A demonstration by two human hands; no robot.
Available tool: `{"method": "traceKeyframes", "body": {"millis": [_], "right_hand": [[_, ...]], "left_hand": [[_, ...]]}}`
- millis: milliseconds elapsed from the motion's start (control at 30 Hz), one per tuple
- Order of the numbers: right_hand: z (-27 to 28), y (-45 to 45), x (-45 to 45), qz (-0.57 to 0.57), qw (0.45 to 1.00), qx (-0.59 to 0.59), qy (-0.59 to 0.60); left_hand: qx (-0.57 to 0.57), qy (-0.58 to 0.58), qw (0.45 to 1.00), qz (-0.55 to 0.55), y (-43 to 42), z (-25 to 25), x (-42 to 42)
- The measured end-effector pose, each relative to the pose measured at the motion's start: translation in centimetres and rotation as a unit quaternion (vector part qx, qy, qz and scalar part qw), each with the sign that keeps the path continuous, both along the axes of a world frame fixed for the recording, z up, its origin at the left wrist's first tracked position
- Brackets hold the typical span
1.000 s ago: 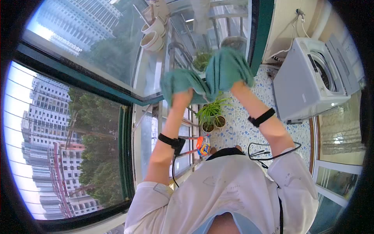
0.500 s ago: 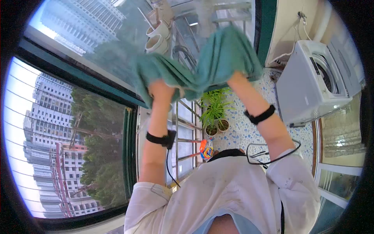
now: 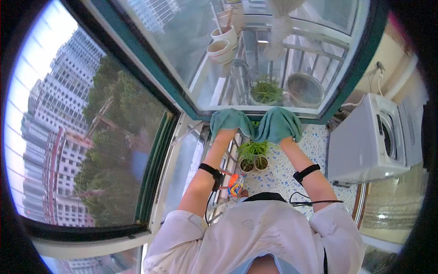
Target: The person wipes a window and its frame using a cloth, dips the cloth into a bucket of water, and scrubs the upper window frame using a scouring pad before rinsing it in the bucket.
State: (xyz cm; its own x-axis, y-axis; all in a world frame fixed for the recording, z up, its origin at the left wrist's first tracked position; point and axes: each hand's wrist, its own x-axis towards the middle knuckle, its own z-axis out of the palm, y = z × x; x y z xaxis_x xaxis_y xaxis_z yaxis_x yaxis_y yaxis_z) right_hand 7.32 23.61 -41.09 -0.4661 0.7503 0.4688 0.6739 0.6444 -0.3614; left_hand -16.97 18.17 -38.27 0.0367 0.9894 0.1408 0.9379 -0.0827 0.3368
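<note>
A green cloth is draped over both of my hands and hangs in a slack fold between them. Under its left end is my left hand, with only the wrist side showing and the fingers hidden. The right end covers my right hand, whose fingers are hidden too. Both covered hands are at the bottom rail of a green-framed glass window; whether they press on it I cannot tell. Black straps circle both wrists.
Potted plants stand on the mosaic floor beyond my arms. An orange Tide bag lies near my feet. At the right is a white washing machine with its lid up. A barred window is at the left.
The view has tilted up, showing more of the glass window. My hands and the cloth have gone from in front of the glass down to its bottom rail and closer together.
</note>
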Motion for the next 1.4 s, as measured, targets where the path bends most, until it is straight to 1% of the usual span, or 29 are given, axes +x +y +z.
{"method": "traceKeyframes", "body": {"millis": [33,100,167,233,267,300,367,400,467,533,567,600,667,700,733,767,833,933,967,1000,1067,1100,1167,1200,1233,1267,1333,1367,1400], "right_hand": [[0.9,0.5,-0.6,-0.010,0.998,0.055,-0.030],[3.3,1.8,-1.6,-0.024,0.996,0.083,-0.024],[5.6,2.5,-2.5,-0.059,0.990,0.124,0.005],[8.6,3.4,-3.5,-0.057,0.986,0.154,0.036],[10.0,3.8,-4.0,-0.057,0.983,0.167,0.050],[11.7,4.4,-4.5,-0.052,0.980,0.183,0.064],[14.1,4.9,-5.4,-0.045,0.974,0.207,0.086],[15.0,5.1,-5.9,-0.041,0.971,0.215,0.094],[16.3,5.5,-6.7,-0.035,0.968,0.224,0.106],[16.4,5.5,-7.5,-0.029,0.969,0.220,0.105],[16.5,5.6,-7.7,-0.026,0.970,0.217,0.104],[16.1,5.4,-7.9,-0.024,0.972,0.210,0.098],[14.3,4.8,-8.2,-0.019,0.980,0.180,0.076],[13.2,4.2,-8.2,-0.017,0.985,0.160,0.061],[11.9,3.5,-8.2,-0.015,0.990,0.135,0.042],[10.7,2.8,-8.2,-0.012,0.993,0.112,0.021],[8.9,1.1,-8.0,-0.004,0.998,0.057,-0.019],[7.5,-1.5,-7.6,0.016,0.996,-0.027,-0.084],[7.3,-2.1,-7.5,0.023,0.994,-0.046,-0.101],[5.5,-1.6,-7.6,0.026,0.994,-0.038,-0.099],[0.1,-0.4,-7.2,0.065,0.997,-0.037,-0.029],[0.3,-0.8,-7.2,0.069,0.997,-0.028,-0.027],[1.9,-1.5,-7.5,0.033,0.999,0.030,-0.006],[2.9,-1.4,-7.9,0.023,0.998,-0.029,0.045],[5.0,-1.6,-7.9,0.029,0.998,-0.015,0.050],[7.7,-2.1,-7.6,0.004,0.999,-0.012,0.031],[9.8,-1.3,-7.0,-0.023,1.000,0.004,0.017],[10.0,-0.2,-6.1,-0.060,0.997,0.045,0.001],[11.0,0.7,-5.5,-0.100,0.991,0.086,-0.014]], "left_hand": [[0.002,-0.006,1.000,0.011,0.2,-0.4,-1.0],[0.109,0.047,0.991,0.059,0.6,-0.8,-3.6],[0.130,0.025,0.982,0.136,1.0,1.4,-6.8],[-0.044,0.029,0.972,0.228,-0.5,11.7,-6.2],[0.251,0.077,0.951,0.163,1.4,10.5,-9.3],[0.522,0.121,0.840,0.083,3.3,9.2,-12.3],[0.550,0.182,0.807,0.113,3.2,15.5,-12.7],[0.548,0.182,0.808,0.115,2.3,18.1,-12.5],[0.457,0.235,0.845,0.150,0.9,23.3,-12.0],[0.360,0.283,0.870,0.182,0.4,25.6,-12.1],[0.359,0.282,0.871,0.182,1.0,24.8,-12.8],[0.406,0.146,0.888,0.162,2.6,22.8,-14.1],[0.444,-0.124,0.879,0.124,6.1,16.3,-18.5],[0.419,-0.465,0.767,0.139,4.5,16.9,-15.9],[0.341,-0.746,0.557,0.135,2.3,17.1,-12.1],[0.326,-0.770,0.534,0.123,2.5,14.0,-11.9],[0.314,-0.741,0.580,0.122,2.9,5.3,-12.0],[0.309,-0.585,0.735,0.147,3.1,-8.7,-11.8],[0.317,-0.535,0.767,0.153,3.1,-12.9,-11.5],[0.326,-0.534,0.766,0.152,2.2,-12.0,-10.4],[0.202,-0.786,0.582,0.048,0.3,-8.6,-7.8],[0.210,-0.785,0.581,0.043,0.6,-9.3,-7.6],[0.172,-0.698,0.695,-0.024,2.0,-11.0,-8.2],[0.184,-0.693,0.696,-0.030,1.7,-9.2,-7.6],[0.163,-0.495,0.853,0.028,0.6,-6.2,-6.5],[0.132,-0.264,0.951,0.090,0.1,-4.3,-5.9],[0.160,-0.239,0.953,0.095,2.1,-6.7,-7.6],[0.172,-0.218,0.955,0.101,3.5,-8.3,-8.5],[0.218,-0.327,0.916,0.081,4.4,-7.8,-8.6]]}}
